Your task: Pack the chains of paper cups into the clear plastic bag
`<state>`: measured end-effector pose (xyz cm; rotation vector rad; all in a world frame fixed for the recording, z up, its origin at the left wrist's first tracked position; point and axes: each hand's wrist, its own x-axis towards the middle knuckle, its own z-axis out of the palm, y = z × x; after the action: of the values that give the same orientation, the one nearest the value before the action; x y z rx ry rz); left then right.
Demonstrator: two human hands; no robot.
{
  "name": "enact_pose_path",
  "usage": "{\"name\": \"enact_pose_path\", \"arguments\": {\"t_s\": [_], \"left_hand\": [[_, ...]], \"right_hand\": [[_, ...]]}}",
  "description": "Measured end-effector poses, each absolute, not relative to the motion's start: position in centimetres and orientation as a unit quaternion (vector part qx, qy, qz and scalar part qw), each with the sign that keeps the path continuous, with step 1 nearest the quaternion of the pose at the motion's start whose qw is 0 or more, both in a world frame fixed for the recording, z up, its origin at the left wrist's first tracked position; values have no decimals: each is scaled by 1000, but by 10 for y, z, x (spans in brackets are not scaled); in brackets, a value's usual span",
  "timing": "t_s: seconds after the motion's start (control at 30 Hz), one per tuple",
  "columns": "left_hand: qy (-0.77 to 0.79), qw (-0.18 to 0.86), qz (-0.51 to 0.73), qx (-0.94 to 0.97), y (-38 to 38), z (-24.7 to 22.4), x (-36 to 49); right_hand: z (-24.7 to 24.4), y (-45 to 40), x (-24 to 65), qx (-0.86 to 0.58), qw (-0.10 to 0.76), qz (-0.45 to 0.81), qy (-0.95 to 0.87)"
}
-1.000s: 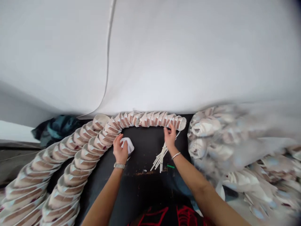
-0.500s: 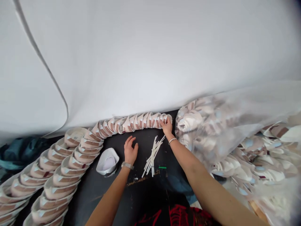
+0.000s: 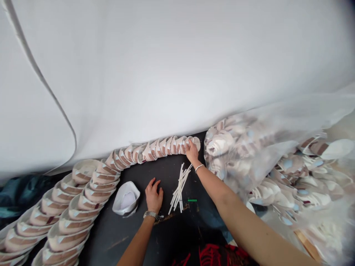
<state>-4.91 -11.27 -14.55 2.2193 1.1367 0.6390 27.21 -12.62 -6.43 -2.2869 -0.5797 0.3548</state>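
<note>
A long curved row of nested white cup-shaped pieces with brown stripes runs along the far edge of the dark table. My right hand grips the row's right end with its fingers. My left hand rests open on the table, touching nothing. To its left sits one loose white cup-shaped piece, hollow side up. A bundle of thin white strips lies between my hands, and a small green strip lies just right of it.
A second nested row curves away at lower left. A clear plastic bag of similar pieces and more loose ones fill the right side. A white sheet hangs behind, with dark teal cloth at far left.
My left hand has let go of the loose piece and now lies beside it. The view has swung, shifting everything in the frame. My right hand stays at the row's end.
</note>
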Motion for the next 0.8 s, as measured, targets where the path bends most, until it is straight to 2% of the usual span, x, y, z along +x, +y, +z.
{"name": "enact_pose_path", "arguments": {"t_s": [0.17,0.5,0.8], "left_hand": [[411,278,241,834,-115,-146,-51],[397,279,242,840,-115,-144,-52],[394,288,240,840,-116,-143,-51]], "right_hand": [[-61,-118,258,-915,330,134,-190],[-60,-111,252,-924,314,115,-186],[-75,-120,258,-902,370,111,-193]]}}
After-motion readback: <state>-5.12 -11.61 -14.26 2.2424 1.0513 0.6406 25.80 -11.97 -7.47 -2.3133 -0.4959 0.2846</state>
